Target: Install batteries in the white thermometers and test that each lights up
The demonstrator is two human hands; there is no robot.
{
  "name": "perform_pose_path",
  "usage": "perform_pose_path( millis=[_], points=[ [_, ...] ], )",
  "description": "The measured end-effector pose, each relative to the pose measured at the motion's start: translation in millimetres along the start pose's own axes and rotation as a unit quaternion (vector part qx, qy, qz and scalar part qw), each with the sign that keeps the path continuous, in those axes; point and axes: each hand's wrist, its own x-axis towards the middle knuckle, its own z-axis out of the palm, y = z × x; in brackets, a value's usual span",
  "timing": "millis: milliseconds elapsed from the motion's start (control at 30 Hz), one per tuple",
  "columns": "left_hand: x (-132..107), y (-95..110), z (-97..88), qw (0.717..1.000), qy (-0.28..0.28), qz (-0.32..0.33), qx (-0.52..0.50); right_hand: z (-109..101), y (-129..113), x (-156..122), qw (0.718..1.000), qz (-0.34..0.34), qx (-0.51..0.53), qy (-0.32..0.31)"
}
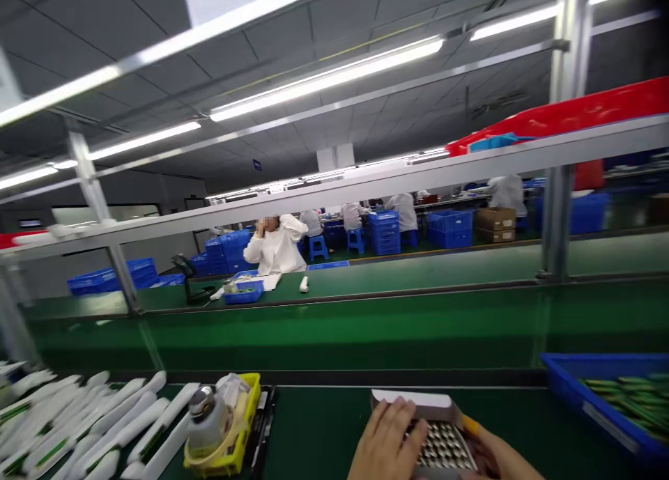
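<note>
A small white cardboard box stands at the front of the green bench, with its lid flap raised at the back. Rows of small shiny metal cylindrical pieces fill it; their exact kind is too small to tell. My left hand grips the box's left side, fingers bent over the edge and partly covering the pieces. Around the right side is my right hand, holding the box there; an orange-yellow cover shows on one finger. The lower parts of both hands are cut off by the frame.
White elongated housings lie spread at the left. A yellow basket holds a metal-topped bottle. On the right, a blue bin contains green boards. Beyond the green conveyor, a person in white sits opposite.
</note>
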Motion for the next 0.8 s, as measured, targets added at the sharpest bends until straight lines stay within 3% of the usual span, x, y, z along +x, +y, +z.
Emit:
perform_pose_path(
  millis=[67, 133, 167, 200, 267, 333, 433, 533, 600, 700, 800],
  points=[
    [-5, -2, 1.1, 1.0, -0.007, 0.003, 0.022, -5, -14, -11, 0.996, -0.018, -0.077, 0.029],
    [-9, -3, -1.5, 0.999, -0.011, -0.009, 0.037, -14, -35, -23, 0.966, -0.066, -0.217, 0.123],
    [-10, -4, -2.6, 0.998, -0.011, -0.039, 0.044, -22, -45, -29, 0.914, -0.104, -0.337, 0.201],
    [-11, -6, -2.9, 0.997, -0.012, -0.06, 0.046, -31, -53, -35, 0.837, -0.124, -0.461, 0.269],
    [-12, -10, -1.1, 0.994, -0.026, -0.091, 0.048, -50, -64, -45, 0.766, -0.079, -0.531, 0.354],
    [-13, -13, 2.8, 0.993, -0.041, -0.097, 0.046, -67, -67, -53, 0.716, -0.011, -0.562, 0.414],
    [-13, -15, 8.3, 0.993, -0.053, -0.096, 0.034, -80, -67, -61, 0.656, 0.061, -0.602, 0.452],
    [-14, -16, 12.0, 0.994, -0.052, -0.097, 0.016, -83, -66, -62, 0.625, 0.083, -0.634, 0.447],
    [-15, -16, 13.3, 0.994, -0.049, -0.099, 0.004, -83, -64, -61, 0.619, 0.08, -0.649, 0.435],
    [-15, -16, 11.7, 0.992, -0.049, -0.117, -0.026, -81, -61, -61, 0.628, 0.06, -0.654, 0.417],
    [-14, -14, 6.8, 0.985, -0.057, -0.149, -0.063, -75, -58, -57, 0.655, 0.023, -0.639, 0.404]
  ],
)
